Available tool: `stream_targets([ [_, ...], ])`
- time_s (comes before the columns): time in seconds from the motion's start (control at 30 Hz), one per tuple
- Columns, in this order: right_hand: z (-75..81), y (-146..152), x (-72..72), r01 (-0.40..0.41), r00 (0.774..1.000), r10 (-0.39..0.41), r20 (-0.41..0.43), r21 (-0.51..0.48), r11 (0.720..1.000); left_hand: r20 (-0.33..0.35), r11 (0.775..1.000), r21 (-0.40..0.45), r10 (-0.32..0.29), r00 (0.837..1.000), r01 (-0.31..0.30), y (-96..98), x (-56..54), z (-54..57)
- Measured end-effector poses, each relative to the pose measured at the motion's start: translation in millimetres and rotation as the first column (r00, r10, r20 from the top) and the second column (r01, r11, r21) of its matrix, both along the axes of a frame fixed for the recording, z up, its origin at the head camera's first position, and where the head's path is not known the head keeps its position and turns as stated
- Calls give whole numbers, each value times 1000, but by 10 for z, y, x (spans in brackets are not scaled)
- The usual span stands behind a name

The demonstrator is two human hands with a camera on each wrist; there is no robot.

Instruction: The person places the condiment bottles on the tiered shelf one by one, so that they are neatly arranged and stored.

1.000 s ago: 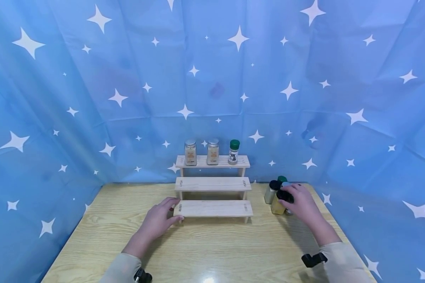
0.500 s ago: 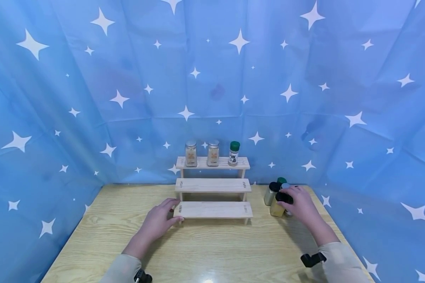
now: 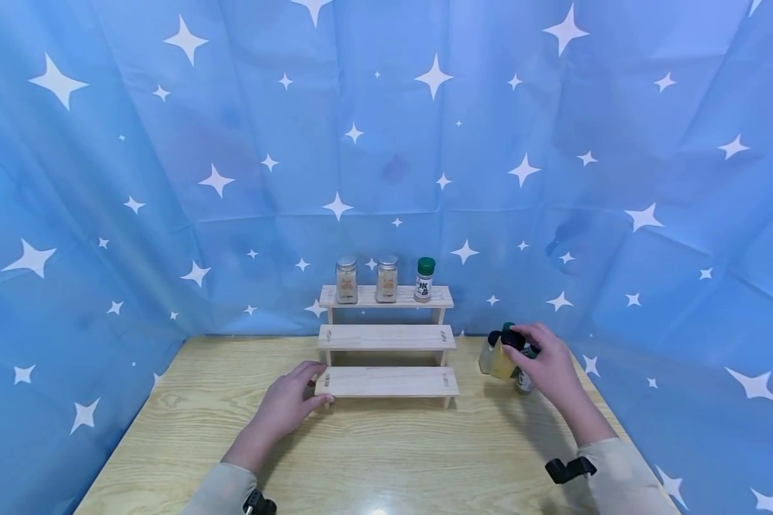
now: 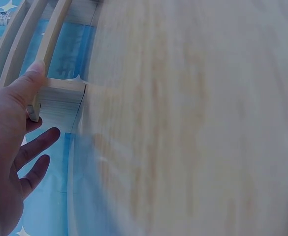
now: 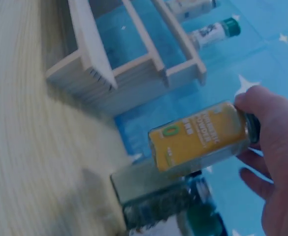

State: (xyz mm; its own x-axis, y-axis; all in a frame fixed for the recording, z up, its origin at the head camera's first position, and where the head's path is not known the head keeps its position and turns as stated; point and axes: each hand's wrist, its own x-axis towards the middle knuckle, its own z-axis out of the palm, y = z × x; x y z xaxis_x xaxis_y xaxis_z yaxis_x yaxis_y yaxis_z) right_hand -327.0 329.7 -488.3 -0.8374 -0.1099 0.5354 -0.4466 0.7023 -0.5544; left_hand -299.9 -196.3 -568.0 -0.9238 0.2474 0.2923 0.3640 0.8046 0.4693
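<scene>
My right hand (image 3: 550, 365) pinches the black cap of a square glass jar of turmeric powder (image 5: 198, 137), which has a yellow label. The jar tilts in the right wrist view, raised off the table above several other spice jars (image 5: 156, 211). On the left, my left hand (image 3: 283, 402) grips the left end of the lowest step of a three-tier wooden rack (image 3: 386, 381), thumb on top. In the left wrist view its other fingers (image 4: 38, 147) stand loose beside the board.
Two silver-lidded jars (image 3: 346, 280) and a green-capped bottle (image 3: 424, 279) stand on the rack's top tier. At the table's right side, a clear black-lidded jar (image 3: 487, 355) and a white-labelled bottle (image 3: 524, 382) stand close together. A starry blue curtain (image 3: 386, 143) hangs behind.
My right hand has lifted the turmeric jar up from among the other jars, uncovering the white-labelled bottle. The left hand and the rack have not moved.
</scene>
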Motion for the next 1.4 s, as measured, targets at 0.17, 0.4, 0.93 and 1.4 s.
stream_targets([
  [0.17,95,-147,-53,-41,999,40,-8,-102,994,-4,1000,8,2,1000,-2,-3,2,-14],
  [0.4,257,-399,-147,-96,995,96,-8,-116,989,9,1000,13,5,1000,-5,2,9,-14],
  [0.93,629,-1340,-384,-273,962,269,-51,-141,952,21,1000,2,12,1000,-12,-2,8,-18],
  [1.4,662,-2103,-577,-368,930,361,-71,-206,907,3,1000,7,-2,1000,2,-9,2,6],
])
